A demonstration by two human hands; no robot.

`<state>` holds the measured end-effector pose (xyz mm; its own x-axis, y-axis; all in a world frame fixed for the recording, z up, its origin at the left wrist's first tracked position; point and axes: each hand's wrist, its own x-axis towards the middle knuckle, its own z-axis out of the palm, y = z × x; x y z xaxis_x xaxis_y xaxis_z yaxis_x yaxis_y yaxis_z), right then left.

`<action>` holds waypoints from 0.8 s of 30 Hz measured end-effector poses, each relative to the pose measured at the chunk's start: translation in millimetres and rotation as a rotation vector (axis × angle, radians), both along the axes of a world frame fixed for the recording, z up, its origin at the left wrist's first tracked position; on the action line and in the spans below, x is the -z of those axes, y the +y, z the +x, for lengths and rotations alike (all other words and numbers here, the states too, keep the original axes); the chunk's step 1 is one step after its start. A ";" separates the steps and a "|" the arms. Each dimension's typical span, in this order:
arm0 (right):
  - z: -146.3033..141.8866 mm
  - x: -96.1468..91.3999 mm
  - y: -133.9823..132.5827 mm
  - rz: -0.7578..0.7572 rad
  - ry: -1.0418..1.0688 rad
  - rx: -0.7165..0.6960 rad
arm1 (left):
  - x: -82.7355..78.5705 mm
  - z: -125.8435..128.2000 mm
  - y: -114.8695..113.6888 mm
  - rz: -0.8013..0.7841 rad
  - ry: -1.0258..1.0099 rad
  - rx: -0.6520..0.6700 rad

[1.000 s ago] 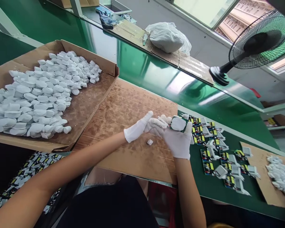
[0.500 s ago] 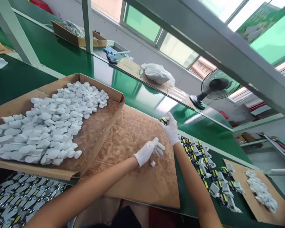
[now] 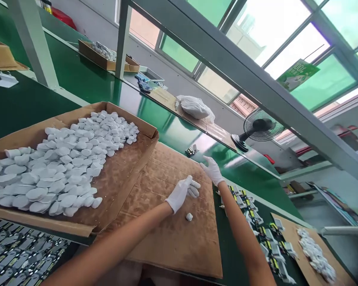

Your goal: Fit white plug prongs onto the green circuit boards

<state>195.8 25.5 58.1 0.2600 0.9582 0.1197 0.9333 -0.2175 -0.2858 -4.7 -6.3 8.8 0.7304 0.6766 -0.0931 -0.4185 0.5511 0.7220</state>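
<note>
My left hand (image 3: pixel 179 194), in a white glove, hovers over the brown cardboard sheet (image 3: pixel 167 242) with its fingers stretched out and nothing visible in them. A small white piece (image 3: pixel 189 217) lies on the cardboard just below it. My right hand (image 3: pixel 212 171), also gloved, is held out past the sheet's far right corner, fingers apart and holding nothing. Beyond its fingertips a small circuit-board assembly (image 3: pixel 191 150) rests on the green worktop (image 3: pixel 170 131). Below my right hand, beside the forearm, lie several similar yellow-and-white assemblies (image 3: pixel 247 206).
A shallow cardboard tray (image 3: pixel 128 178) on the left holds a heap of white oval pieces (image 3: pixel 74 159). Lower left are rows of grey assemblies (image 3: pixel 20 254). White parts (image 3: pixel 316 254) lie on cardboard at right. A fan (image 3: pixel 258 125) and a white bag (image 3: pixel 195 107) stand behind.
My right hand has let go of the circuit-board assembly, which now lies on the green worktop, and has drawn back from it. My left hand stays over the cardboard. The camera view has shifted.
</note>
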 end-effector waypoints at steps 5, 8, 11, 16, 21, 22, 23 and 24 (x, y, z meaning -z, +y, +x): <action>-33.7 -20.7 -107.6 -0.312 0.188 -0.234 | 2.5 1.4 -10.2 0.057 0.077 -0.028; -76.7 -1.1 -152.5 -0.336 0.147 -0.434 | 4.5 1.0 -14.1 0.103 0.105 -0.037; -104.2 24.4 -168.2 -0.211 -0.023 -0.331 | 4.7 -0.5 -14.3 0.131 0.134 -0.027; -106.7 32.2 -168.5 -0.140 -0.032 -0.287 | 5.7 -1.6 -9.9 0.109 0.155 -0.019; -100.5 33.2 -161.3 -0.081 -0.221 -0.103 | 11.2 -1.7 -8.9 0.133 0.138 -0.036; -97.3 34.4 -159.7 -0.074 -0.249 -0.073 | 11.6 -2.1 -9.4 0.147 0.141 -0.041; -92.0 34.8 -158.6 -0.065 -0.260 -0.055 | 11.5 -2.5 -10.1 0.159 0.144 -0.048; -84.2 34.3 -158.5 -0.048 -0.261 -0.037 | 11.0 -3.0 -11.0 0.174 0.151 -0.057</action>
